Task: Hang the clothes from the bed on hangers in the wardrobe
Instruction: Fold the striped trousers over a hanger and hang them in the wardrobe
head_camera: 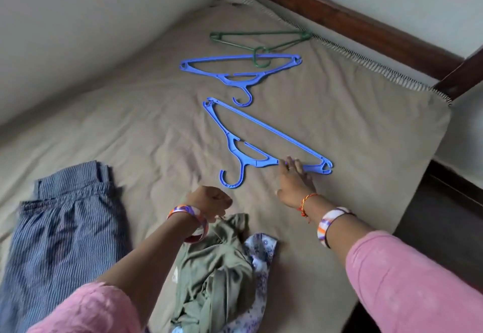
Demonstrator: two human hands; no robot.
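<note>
Three hangers lie on the tan bed (352, 129). The nearest blue hanger (261, 136) lies at a slant. A second blue hanger (235, 69) lies behind it, and a green hanger (261, 39) farthest back. My right hand (294, 181) reaches out flat, its fingertips touching the near blue hanger's lower arm without closing on it. My left hand (209, 200) is clenched on the top edge of an olive green garment (214, 272), which lies crumpled with a white floral cloth (261, 257). Blue striped trousers (60, 233) lie at the left.
A dark wooden bed frame (352, 22) runs along the far and right sides. A pale wall (78, 19) borders the bed on the left. The dark floor (431, 228) drops off at the mattress's right edge.
</note>
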